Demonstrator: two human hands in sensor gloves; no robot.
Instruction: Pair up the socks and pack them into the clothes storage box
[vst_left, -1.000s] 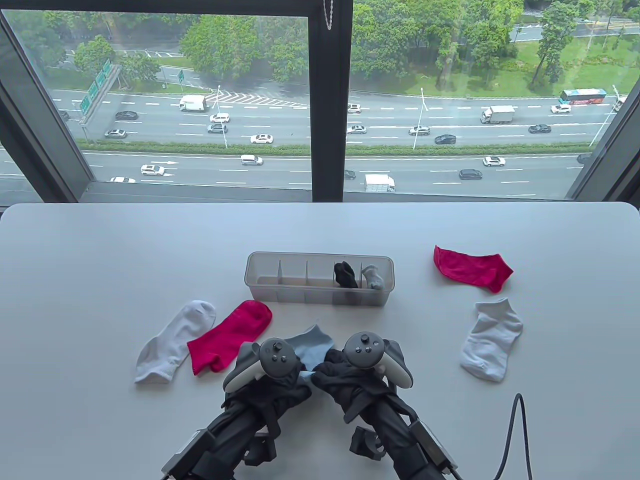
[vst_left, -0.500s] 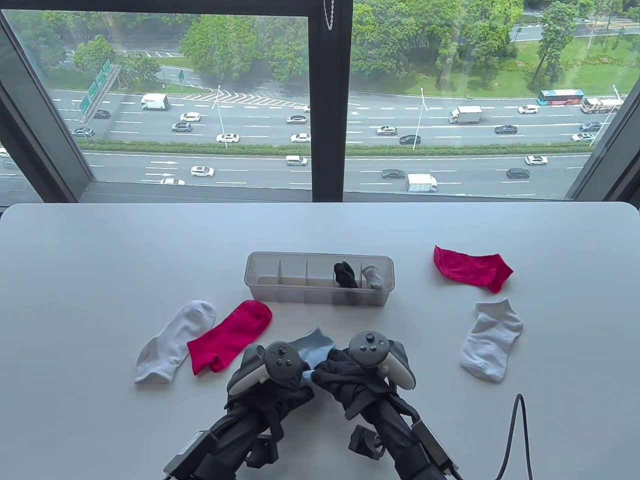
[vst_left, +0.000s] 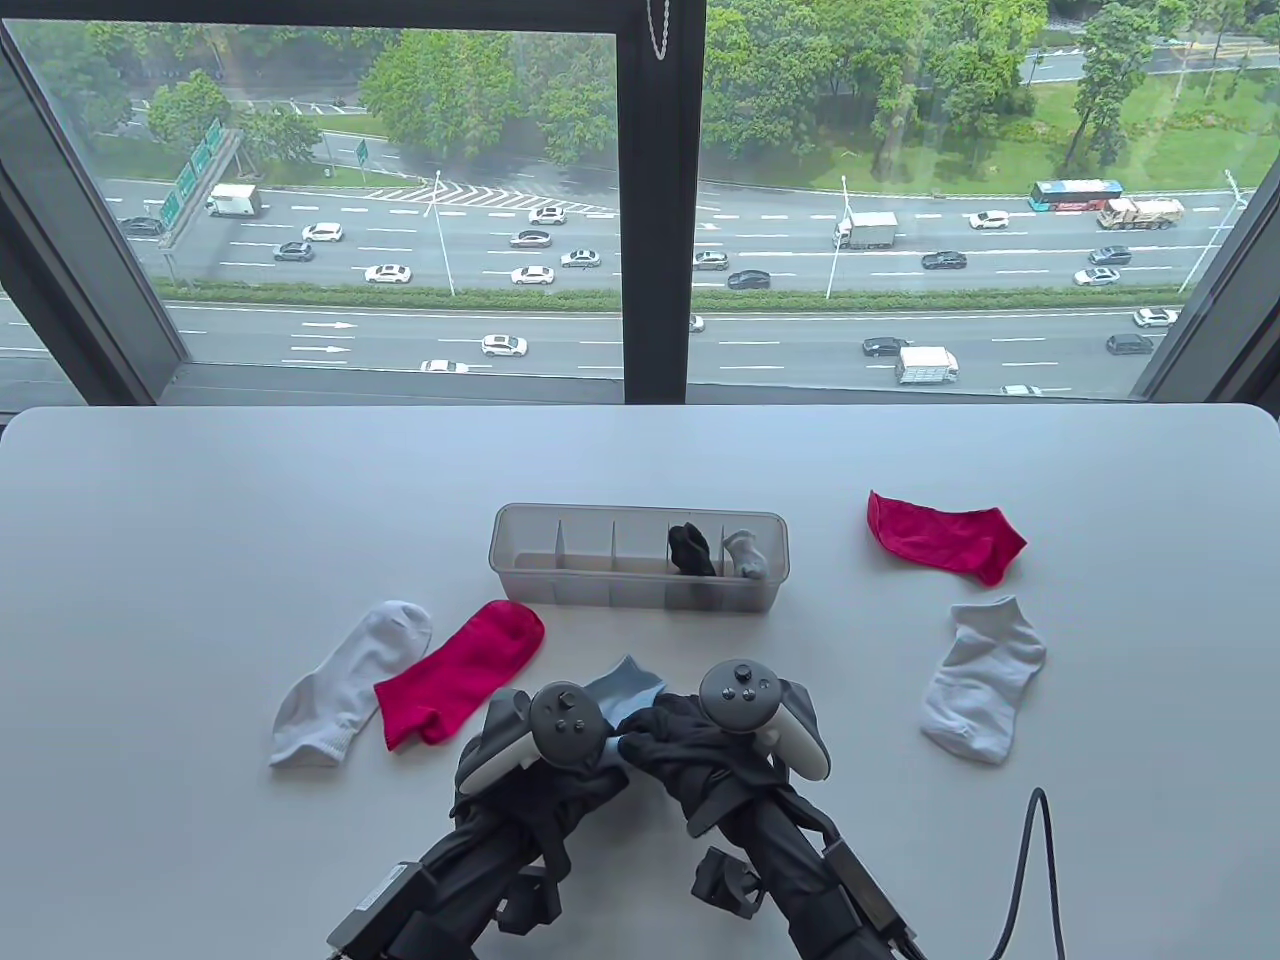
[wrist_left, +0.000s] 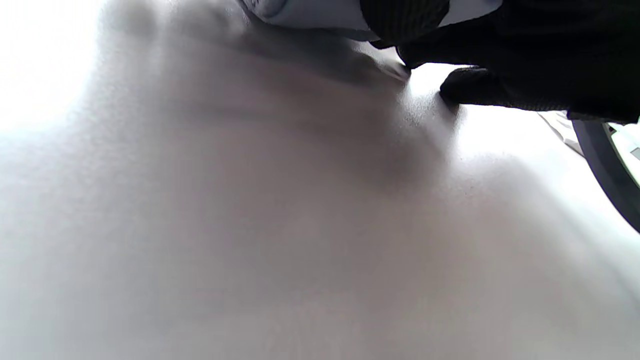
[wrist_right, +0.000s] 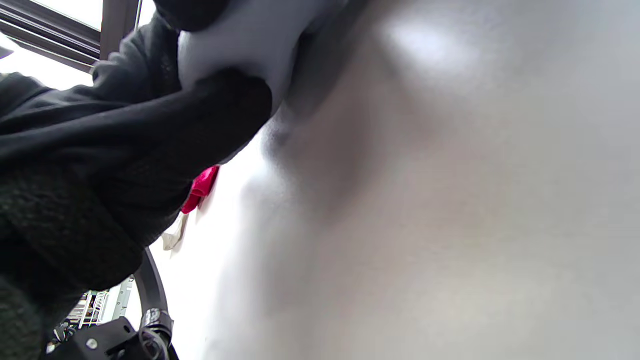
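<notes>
A light blue sock lies bunched at the front middle of the table, between my two hands. My left hand grips its near left part and my right hand curls over its right side. In the right wrist view, dark gloved fingers pinch the pale sock. The left wrist view has the sock at its top edge under gloved fingers. The clear storage box stands behind, with a black sock and a grey sock in its right compartments.
A white sock and a red sock lie left of my hands. Another red sock and white sock lie to the right. A black cable runs off the front right edge.
My right hand has moved left over the blue sock and my left hand has shifted slightly right. Less of the sock shows; it is more bunched.
</notes>
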